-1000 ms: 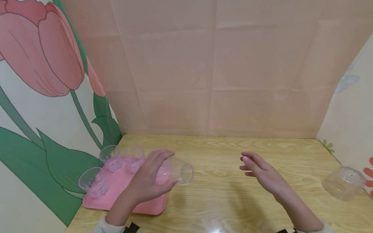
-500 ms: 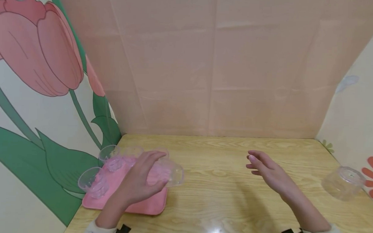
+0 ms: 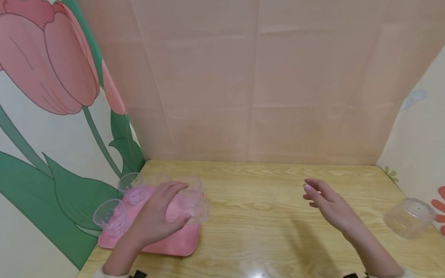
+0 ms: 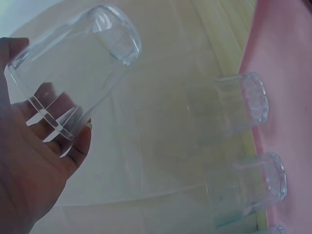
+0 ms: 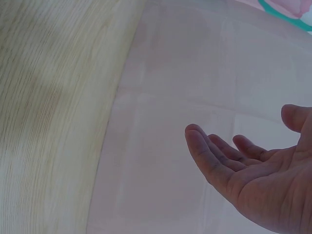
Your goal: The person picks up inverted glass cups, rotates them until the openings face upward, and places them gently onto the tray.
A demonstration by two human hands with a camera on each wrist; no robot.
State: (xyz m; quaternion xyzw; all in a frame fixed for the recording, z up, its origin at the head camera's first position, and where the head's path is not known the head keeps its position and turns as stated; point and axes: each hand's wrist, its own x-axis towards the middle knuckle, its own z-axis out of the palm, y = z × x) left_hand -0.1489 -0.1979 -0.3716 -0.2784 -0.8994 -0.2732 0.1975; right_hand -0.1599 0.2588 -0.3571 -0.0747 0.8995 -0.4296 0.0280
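Observation:
My left hand (image 3: 155, 220) grips a clear cup (image 4: 78, 63) near its rim, thumb on one side and fingers on the other. In the head view this tilted cup (image 3: 201, 212) hangs above the right part of a pink tray (image 3: 174, 245), its base pointing away from the palm. Several more clear cups stand on the tray, among them a front-left cup (image 3: 109, 217), a back-left cup (image 3: 132, 187) and a back-right cup (image 3: 193, 182). Over the table, my right hand (image 3: 332, 206) is held in the air with fingers loosely bent, holding nothing.
Near the right wall, another clear cup (image 3: 411, 218) stands upside down on the wooden table (image 3: 252, 230). A pinkish sheet (image 3: 253, 95) hangs behind the table. The tray lies close to the flower-painted left wall (image 3: 67, 158).
My left hand has moved left with the cup, bringing it from beyond the tray's right edge to over the tray. My right hand has drifted right.

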